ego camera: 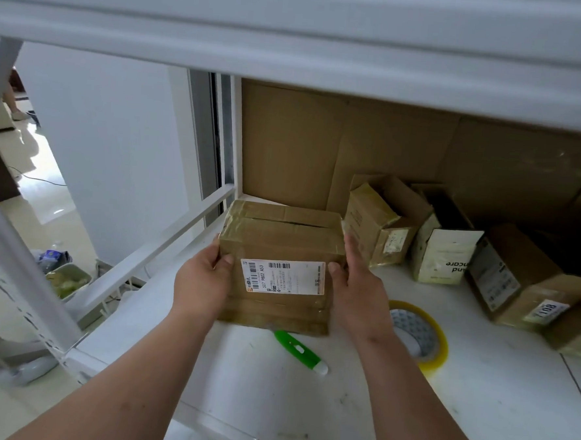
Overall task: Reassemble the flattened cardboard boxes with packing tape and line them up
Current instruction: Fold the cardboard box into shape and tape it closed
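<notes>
Here the taped box [281, 267] sits mid-surface [475, 401], gripped at 9 o'clock by the left hand [201, 280] and at 3 by the right hand [358, 288]. Knife [299, 351] at 6, tape [420, 333] at 4, other boxes [451, 243] toward 2.

Brown cardboard box [280, 246] wrapped in glossy tape, matt scuffed white shelf [338, 410], glossy green plastic cutter [299, 351], shiny yellowish tape roll [428, 333]
</notes>
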The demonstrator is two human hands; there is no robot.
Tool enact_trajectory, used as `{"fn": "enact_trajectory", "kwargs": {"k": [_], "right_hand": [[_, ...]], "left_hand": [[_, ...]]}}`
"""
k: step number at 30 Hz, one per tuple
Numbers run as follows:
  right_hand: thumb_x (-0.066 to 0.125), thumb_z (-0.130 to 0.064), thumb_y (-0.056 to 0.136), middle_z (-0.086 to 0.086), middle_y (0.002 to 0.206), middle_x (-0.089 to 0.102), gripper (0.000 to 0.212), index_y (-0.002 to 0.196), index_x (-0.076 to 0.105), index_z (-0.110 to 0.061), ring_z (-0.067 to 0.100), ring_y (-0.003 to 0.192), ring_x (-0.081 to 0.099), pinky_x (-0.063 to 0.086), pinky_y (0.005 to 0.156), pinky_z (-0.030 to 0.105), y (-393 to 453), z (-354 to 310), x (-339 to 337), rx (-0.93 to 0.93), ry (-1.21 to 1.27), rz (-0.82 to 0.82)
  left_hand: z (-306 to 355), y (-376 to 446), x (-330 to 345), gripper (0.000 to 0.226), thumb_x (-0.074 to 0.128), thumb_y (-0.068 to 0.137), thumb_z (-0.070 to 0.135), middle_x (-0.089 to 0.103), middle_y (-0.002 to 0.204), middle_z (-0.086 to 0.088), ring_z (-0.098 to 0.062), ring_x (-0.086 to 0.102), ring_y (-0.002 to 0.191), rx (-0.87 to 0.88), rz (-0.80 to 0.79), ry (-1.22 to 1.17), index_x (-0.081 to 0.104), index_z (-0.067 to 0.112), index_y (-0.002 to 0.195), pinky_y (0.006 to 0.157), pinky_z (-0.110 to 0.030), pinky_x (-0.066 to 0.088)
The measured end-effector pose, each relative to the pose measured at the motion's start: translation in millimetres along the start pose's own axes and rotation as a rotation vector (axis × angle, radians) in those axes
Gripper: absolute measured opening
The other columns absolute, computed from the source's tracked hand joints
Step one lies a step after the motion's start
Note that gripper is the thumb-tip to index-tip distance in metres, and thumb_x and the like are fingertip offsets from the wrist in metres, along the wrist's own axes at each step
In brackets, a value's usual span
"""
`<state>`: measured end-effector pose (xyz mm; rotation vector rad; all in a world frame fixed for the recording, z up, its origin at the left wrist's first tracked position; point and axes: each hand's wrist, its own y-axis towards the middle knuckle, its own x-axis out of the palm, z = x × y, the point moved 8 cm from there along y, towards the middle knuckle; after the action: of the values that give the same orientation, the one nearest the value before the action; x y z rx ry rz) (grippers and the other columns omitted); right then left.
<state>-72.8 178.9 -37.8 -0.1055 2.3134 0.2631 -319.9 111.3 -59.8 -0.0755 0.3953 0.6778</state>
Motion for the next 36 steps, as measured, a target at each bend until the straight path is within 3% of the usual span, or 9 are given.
{"fn": "enact_trajectory", "kwargs": {"k": [7,13,18,21,24,28,30,33,36], "right_hand": [[0.033,-0.036,0.106,0.008,0.135,0.060,0.058,0.156,0.003,-0.040,0.030,0.117,0.058,0.046,0.097,0.040,-16,-8,-3,0.015,-0.020,0.021],[0.037,-0.037,0.105,0.001,0.081,0.062,0.055,0.155,0.016,-0.038,0.022,0.078,0.061,0.047,0.071,0.033,-22,-12,-18,0.037,0.071,0.156],[0.041,-0.036,0.104,0.004,0.094,0.066,0.054,0.154,0.021,-0.039,0.026,0.086,0.064,0.053,0.081,0.043,-31,-19,-34,0.028,0.189,0.261],[0.043,-0.033,0.104,0.003,0.094,0.066,0.053,0.153,0.024,-0.038,0.024,0.089,0.064,0.052,0.084,0.041,-36,-17,-41,0.045,0.248,0.311],[0.045,-0.029,0.104,-0.014,0.092,0.055,0.051,0.152,0.030,-0.037,0.009,0.082,0.059,0.045,0.083,0.028,-38,-11,-42,0.085,0.340,0.338],[0.045,-0.026,0.103,-0.020,0.115,0.063,0.051,0.151,0.034,-0.038,0.000,0.094,0.063,0.045,0.084,0.020,-39,-5,-38,0.106,0.440,0.351],[0.046,-0.026,0.103,-0.012,0.137,0.056,0.051,0.151,0.034,-0.037,0.002,0.111,0.058,0.038,0.094,0.016,-40,-7,-37,0.106,0.442,0.346],[0.047,-0.026,0.103,-0.015,0.129,0.058,0.049,0.150,0.037,-0.034,-0.010,0.102,0.057,0.039,0.088,0.006,-41,-9,-36,0.105,0.471,0.384],[0.049,-0.030,0.102,-0.011,0.118,0.064,0.049,0.150,0.039,-0.032,0.013,0.105,0.067,0.050,0.097,0.030,-39,-3,-35,0.138,0.562,0.461]], "left_hand": [[-8,1,-4,0.023,0.060,0.092,0.016,0.074,0.091,0.010,-0.017,0.068,0.095,-0.022,-0.025,-0.063,0.071,0.037,0.093,0.093,-0.046,0.053],[24,1,-8,0.029,0.048,0.097,0.016,0.069,0.085,0.012,-0.014,0.065,0.086,0.038,0.076,-0.141,0.070,0.035,0.098,0.079,-0.033,0.051],[62,6,-11,0.036,0.041,0.101,0.019,0.062,0.083,0.008,-0.022,0.062,0.088,0.190,0.105,-0.107,0.065,0.017,0.127,0.066,-0.025,0.040],[71,7,7,0.054,0.038,0.102,0.030,0.061,0.116,0.003,-0.022,0.059,0.109,0.263,-0.072,0.026,0.027,0.030,0.155,0.083,-0.031,0.046],[72,10,21,0.081,0.045,0.092,0.050,0.027,0.161,0.007,-0.024,0.031,0.146,0.315,-0.235,0.077,-0.001,0.036,0.156,0.115,-0.048,0.035],[79,5,11,0.077,0.041,0.098,0.052,-0.003,0.165,0.011,-0.019,-0.003,0.153,0.403,-0.154,0.315,-0.005,0.034,0.157,0.124,-0.049,0.003],[76,2,3,0.077,0.039,0.098,0.055,-0.005,0.165,0.010,-0.020,-0.005,0.153,0.405,-0.111,0.369,-0.007,0.035,0.156,0.122,-0.051,-0.001],[65,4,-2,0.082,0.043,0.097,0.055,-0.003,0.166,0.011,-0.021,-0.002,0.153,0.363,-0.115,0.264,-0.009,0.033,0.156,0.123,-0.050,0.002],[49,7,-8,0.079,0.046,0.096,0.055,0.001,0.166,0.012,-0.020,0.000,0.153,0.275,-0.118,0.123,0.000,0.034,0.157,0.123,-0.053,0.008]]}}
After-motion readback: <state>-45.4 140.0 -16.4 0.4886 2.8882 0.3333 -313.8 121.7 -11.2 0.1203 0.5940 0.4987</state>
